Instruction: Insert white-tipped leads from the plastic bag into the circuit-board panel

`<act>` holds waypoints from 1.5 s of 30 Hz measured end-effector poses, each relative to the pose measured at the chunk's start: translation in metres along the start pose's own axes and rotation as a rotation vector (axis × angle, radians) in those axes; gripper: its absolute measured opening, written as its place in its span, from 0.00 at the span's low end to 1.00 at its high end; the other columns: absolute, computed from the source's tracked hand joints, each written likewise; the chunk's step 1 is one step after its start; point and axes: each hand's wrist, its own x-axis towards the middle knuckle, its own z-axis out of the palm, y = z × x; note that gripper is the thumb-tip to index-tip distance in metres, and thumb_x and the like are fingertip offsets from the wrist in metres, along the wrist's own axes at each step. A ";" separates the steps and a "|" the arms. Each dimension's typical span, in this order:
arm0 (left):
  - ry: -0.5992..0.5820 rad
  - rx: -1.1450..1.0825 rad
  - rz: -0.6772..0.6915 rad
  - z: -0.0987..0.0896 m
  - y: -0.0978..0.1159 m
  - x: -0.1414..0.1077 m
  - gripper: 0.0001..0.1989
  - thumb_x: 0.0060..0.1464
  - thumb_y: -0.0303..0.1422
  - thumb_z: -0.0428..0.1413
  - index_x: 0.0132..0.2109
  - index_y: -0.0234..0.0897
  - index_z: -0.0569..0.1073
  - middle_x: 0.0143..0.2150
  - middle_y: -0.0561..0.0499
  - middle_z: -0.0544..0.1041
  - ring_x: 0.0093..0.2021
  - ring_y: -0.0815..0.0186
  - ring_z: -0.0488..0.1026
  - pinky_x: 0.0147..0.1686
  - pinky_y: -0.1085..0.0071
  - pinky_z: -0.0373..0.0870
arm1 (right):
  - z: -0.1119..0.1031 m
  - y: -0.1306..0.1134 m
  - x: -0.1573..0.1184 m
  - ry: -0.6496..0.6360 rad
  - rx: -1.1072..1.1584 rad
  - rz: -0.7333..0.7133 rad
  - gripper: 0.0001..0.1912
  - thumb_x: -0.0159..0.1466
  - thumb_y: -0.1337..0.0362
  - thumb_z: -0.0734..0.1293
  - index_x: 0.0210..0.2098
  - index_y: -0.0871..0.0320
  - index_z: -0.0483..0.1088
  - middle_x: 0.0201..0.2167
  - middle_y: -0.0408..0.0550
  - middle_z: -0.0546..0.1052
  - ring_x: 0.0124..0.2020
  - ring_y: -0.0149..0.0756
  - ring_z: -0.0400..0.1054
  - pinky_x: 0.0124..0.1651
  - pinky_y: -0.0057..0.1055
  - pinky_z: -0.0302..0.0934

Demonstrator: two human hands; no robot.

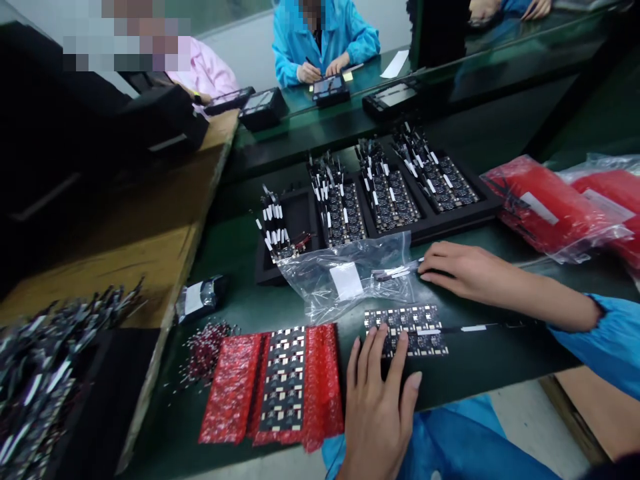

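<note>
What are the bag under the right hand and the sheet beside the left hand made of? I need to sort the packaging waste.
The bag under the right hand looks like thin clear plastic film: see-through, wrinkled, glossy. The red sheet beside the left hand looks like red bubble wrap, judging by its dimpled, shiny surface, though that is less certain.

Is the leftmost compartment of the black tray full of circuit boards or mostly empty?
Mostly empty. The leftmost compartment shows bare black floor, with only a few white-tagged wires at its left; the other compartments are packed with boards.
</note>
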 end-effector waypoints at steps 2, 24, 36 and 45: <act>0.007 0.012 0.005 0.001 0.000 0.000 0.27 0.62 0.47 0.46 0.67 0.55 0.54 0.70 0.58 0.57 0.66 0.57 0.63 0.59 0.51 0.70 | 0.008 -0.001 0.013 0.010 -0.089 -0.058 0.19 0.84 0.55 0.62 0.53 0.57 0.83 0.52 0.58 0.83 0.50 0.51 0.79 0.54 0.48 0.75; 0.065 -0.127 -0.115 -0.008 0.001 -0.010 0.27 0.64 0.43 0.45 0.67 0.43 0.57 0.68 0.57 0.62 0.67 0.63 0.62 0.63 0.60 0.67 | -0.001 0.007 0.028 -0.061 -0.066 -0.090 0.20 0.86 0.54 0.58 0.49 0.56 0.77 0.45 0.55 0.83 0.45 0.49 0.76 0.53 0.45 0.63; 0.076 -0.149 -0.136 -0.001 0.001 -0.013 0.26 0.64 0.42 0.47 0.67 0.43 0.58 0.68 0.59 0.62 0.68 0.65 0.60 0.65 0.63 0.64 | -0.021 -0.004 0.021 0.169 -0.086 -0.216 0.16 0.84 0.55 0.65 0.52 0.53 0.85 0.52 0.53 0.90 0.52 0.51 0.83 0.57 0.48 0.72; 0.100 -0.211 -0.181 -0.002 0.001 -0.014 0.24 0.65 0.38 0.47 0.66 0.43 0.59 0.67 0.56 0.64 0.67 0.64 0.61 0.64 0.62 0.67 | -0.029 -0.042 -0.007 -0.155 0.402 0.176 0.18 0.80 0.46 0.69 0.49 0.51 0.86 0.39 0.48 0.90 0.36 0.44 0.84 0.39 0.37 0.74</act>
